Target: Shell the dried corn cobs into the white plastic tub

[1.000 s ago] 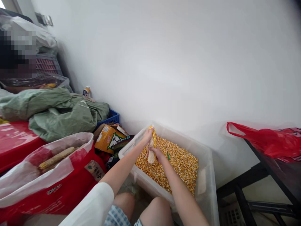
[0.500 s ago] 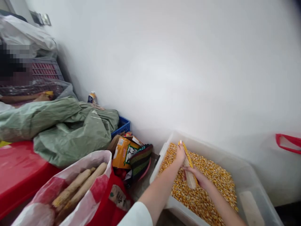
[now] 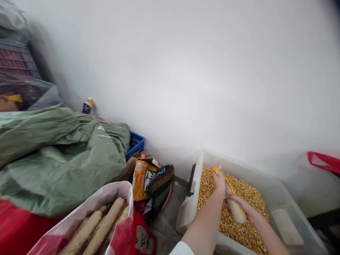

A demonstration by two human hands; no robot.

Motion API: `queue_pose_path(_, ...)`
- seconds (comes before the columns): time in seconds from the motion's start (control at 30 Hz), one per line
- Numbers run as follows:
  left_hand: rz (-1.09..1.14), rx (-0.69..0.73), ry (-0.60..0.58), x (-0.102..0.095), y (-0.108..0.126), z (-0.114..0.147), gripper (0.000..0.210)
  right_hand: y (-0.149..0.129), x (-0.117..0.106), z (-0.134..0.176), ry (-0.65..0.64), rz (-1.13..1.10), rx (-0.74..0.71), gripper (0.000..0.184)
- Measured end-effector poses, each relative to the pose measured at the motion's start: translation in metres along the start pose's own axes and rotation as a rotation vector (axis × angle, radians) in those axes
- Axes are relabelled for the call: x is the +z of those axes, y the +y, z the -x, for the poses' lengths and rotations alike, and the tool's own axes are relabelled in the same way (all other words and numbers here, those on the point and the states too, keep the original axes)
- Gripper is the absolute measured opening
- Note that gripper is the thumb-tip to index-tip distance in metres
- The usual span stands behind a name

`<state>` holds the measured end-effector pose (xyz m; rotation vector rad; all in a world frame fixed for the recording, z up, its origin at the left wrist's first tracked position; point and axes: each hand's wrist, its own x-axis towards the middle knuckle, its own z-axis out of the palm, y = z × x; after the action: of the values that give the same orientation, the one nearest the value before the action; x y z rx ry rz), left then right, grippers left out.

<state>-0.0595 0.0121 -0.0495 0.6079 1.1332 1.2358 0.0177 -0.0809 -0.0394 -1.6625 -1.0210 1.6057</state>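
Observation:
Both my hands grip one corn cob [image 3: 236,210] over a clear plastic bin [image 3: 285,193] of loose corn kernels [image 3: 252,198]. My left hand [image 3: 219,181] is closed around the cob's upper end, where yellow kernels still show. Lower down, my right hand [image 3: 237,202] wraps the cob from the right side. The cob's near end is bare and pale, and it tilts down toward me. My fingers partly hide its middle.
Stripped cobs [image 3: 103,223] stand in a red and white bag [image 3: 124,193] at the lower left. Beyond lie a green sack [image 3: 66,156], a blue crate [image 3: 136,141], an orange carton [image 3: 140,177] and a bottle [image 3: 88,106]. Part of another person's hand [image 3: 6,102] shows at the left edge.
The view has swung, so the bin and my hands sit further right and lower. Both hands stay on the cob. The other person is now mostly out of view.

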Motion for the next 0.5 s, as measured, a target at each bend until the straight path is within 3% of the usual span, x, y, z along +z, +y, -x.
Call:
queue_pose_path(0.13,-0.093,0.061,-0.022,0.005,-0.001,0.002,0.049,-0.006,-0.006,0.002,0.025,0.003,0.055,0.023)
queue_pose_path(0.23,-0.236,0.01,0.015,0.006,-0.001,0.001,0.053,-0.005,-0.009,-0.001,0.002,0.0,0.115,0.025)
queue_pose_path(0.5,-0.334,0.0,0.072,0.007,0.001,-0.001,0.058,0.005,-0.017,-0.015,-0.019,0.036,0.073,0.023)
